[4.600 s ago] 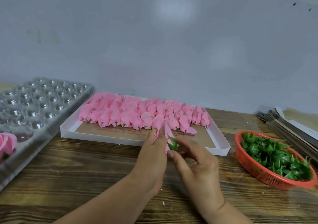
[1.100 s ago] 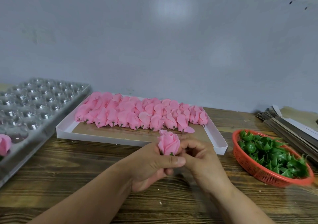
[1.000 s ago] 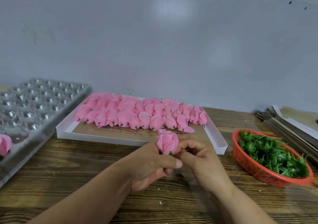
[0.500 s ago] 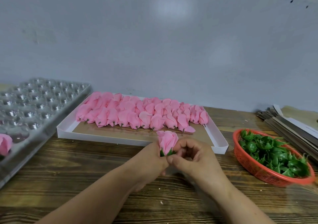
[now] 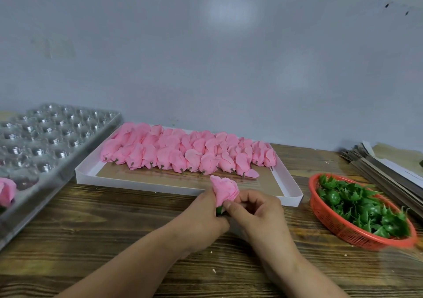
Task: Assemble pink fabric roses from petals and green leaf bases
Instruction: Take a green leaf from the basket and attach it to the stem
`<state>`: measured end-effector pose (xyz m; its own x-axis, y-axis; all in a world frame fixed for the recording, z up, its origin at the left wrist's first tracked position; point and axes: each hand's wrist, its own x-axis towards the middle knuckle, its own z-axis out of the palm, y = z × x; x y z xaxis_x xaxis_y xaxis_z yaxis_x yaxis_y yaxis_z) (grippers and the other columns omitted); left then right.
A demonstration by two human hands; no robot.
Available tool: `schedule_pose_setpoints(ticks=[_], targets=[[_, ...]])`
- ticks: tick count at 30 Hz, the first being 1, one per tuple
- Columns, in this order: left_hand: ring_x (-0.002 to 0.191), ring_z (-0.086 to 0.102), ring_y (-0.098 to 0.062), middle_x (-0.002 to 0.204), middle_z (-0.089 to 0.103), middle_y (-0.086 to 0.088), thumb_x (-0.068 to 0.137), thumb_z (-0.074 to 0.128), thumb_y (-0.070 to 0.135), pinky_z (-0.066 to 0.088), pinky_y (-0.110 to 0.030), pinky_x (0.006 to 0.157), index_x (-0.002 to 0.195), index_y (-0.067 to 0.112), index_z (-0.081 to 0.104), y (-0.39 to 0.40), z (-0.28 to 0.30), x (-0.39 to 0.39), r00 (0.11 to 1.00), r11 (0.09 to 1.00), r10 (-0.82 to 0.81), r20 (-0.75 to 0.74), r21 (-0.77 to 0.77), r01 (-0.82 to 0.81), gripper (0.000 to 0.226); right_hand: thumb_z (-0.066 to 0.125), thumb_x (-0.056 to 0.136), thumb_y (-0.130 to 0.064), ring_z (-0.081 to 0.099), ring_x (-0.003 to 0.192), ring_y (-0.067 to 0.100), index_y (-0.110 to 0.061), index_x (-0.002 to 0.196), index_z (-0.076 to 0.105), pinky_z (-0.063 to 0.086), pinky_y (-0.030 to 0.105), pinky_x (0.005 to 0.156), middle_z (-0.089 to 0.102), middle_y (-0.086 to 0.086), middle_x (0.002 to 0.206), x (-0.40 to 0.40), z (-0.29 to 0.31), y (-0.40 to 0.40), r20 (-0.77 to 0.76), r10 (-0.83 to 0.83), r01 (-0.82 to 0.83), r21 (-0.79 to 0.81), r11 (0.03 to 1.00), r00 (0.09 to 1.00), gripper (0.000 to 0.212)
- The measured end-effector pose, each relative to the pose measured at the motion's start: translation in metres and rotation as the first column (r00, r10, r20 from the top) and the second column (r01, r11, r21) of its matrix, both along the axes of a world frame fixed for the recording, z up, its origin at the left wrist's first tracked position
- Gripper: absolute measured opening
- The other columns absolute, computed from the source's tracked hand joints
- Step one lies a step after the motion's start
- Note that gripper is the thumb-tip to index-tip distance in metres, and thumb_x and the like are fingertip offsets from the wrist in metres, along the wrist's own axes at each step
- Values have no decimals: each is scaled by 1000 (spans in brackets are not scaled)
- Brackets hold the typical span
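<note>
1. Head view: a pink rose (image 5: 224, 190) is held upright just below the picture's centre, above the wooden table (image 5: 91, 233).
2. The rose's lower part is gripped by the left hand (image 5: 201, 217) from 9 o'clock; a bit of green leaf base (image 5: 219, 210) is seen at the bottom, between the fingers.
3. The rose's base is pinched by the right hand (image 5: 258, 213) from 3 o'clock, thumb tip against the pink fabric, fingers curled.
4. At 12 o'clock of the hands a white tray (image 5: 146, 186) is placed, with rows of pink petal buds (image 5: 183, 153) laid in its far half.
5. At 3 o'clock an orange basket (image 5: 336, 224) is filled with green leaf bases (image 5: 357, 204).
6. At 9 o'clock a clear moulded tray (image 5: 57, 137) is seen, with one finished rose (image 5: 6, 191) seated at its near edge.
7. At 2 o'clock flat cardboard strips (image 5: 384, 167) are stacked.
</note>
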<state>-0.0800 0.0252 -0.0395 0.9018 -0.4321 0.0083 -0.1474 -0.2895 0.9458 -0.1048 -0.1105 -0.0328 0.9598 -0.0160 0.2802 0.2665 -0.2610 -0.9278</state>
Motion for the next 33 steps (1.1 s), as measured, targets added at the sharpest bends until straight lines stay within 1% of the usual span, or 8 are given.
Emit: schedule_pose_setpoints(ticks=[5,8,13,16,19,22,26,33], targets=[[101,60,-5,106,64,9,66,51,13,51,-31,93,117,35,53,-3,3,-2,1000,999,-27,14,-33,28,55,66,81,-8,44,58,17,1,69,65,38,33,56,58,27,67,3,-2,-1,33,-49,51,-53,997,998,15],[76,58,7,80,64,20,74,49,10,46,-13,68,93,46,60,-3,7,-2,995,993,-99,-25,-73,97,42,66,80,-6,45,58,17,3,66,63,39,34,58,58,28,66,4,-1,-1,31,-71,72,-25,997,997,17],[85,56,-14,94,61,-3,95,52,8,49,-25,76,113,16,60,5,10,2,975,987,-87,-204,-152,56,21,63,84,-4,55,60,24,2,65,62,44,38,62,62,30,68,6,3,-8,-22,-34,36,98,995,999,19],[83,57,-12,97,65,-3,96,53,9,51,-24,76,112,17,64,5,10,2,990,987,-96,-101,-141,82,21,71,78,-8,62,61,32,-1,72,65,50,44,62,64,29,72,5,4,-8,-5,4,-4,121,993,1000,11],[88,64,-19,101,70,-2,95,56,14,55,-37,88,114,22,64,3,8,2,999,998,-49,-20,-32,48,23,77,70,-13,60,67,49,-1,76,65,50,55,65,64,28,73,4,3,-6,-9,-30,31,77,997,1000,18],[88,66,-13,98,69,3,92,57,10,55,-29,83,117,22,62,2,5,1,998,998,-68,-2,-3,67,28,75,71,-5,51,59,28,3,71,61,42,43,55,55,22,63,5,0,-8,-5,-76,76,31,997,997,16],[76,62,-1,82,68,8,89,57,-3,49,-17,70,109,14,66,5,8,0,990,985,-136,-31,-109,132,27,66,63,-19,49,61,25,0,72,64,43,54,53,56,36,74,3,5,-5,-19,-88,89,40,995,996,22],[81,66,-18,89,68,-5,88,58,8,56,-34,77,110,15,62,-4,3,-2,989,995,56,139,68,-66,23,72,68,-14,64,68,38,-7,77,67,51,57,64,67,16,71,-1,4,-2,36,-87,89,-42,995,996,12]])
